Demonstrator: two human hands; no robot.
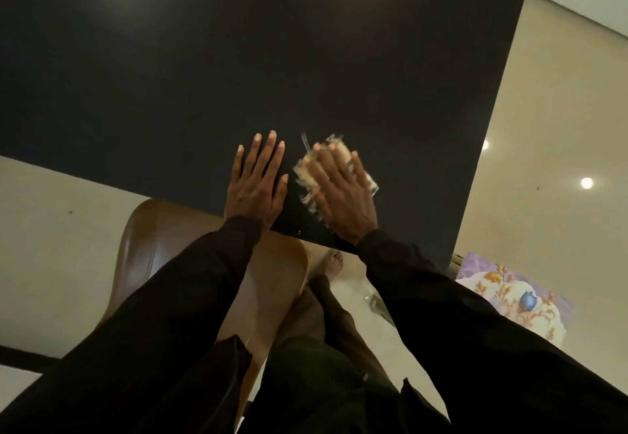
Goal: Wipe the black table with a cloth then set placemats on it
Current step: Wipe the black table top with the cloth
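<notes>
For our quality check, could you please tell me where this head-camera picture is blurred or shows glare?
Head view: the cloth and right hand are motion-blurred; the left hand is sharp; a soft reflection lies on the black table, far left; bright spots glare on the floor.

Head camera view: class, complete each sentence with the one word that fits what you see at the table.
1. The right hand presses flat on a pale, frayed ______.
2. The left hand lies flat on the ______ table and holds nothing.
3. A brown ______ stands at the table's near edge, below the left arm.

Missing words: cloth; black; chair.
</notes>
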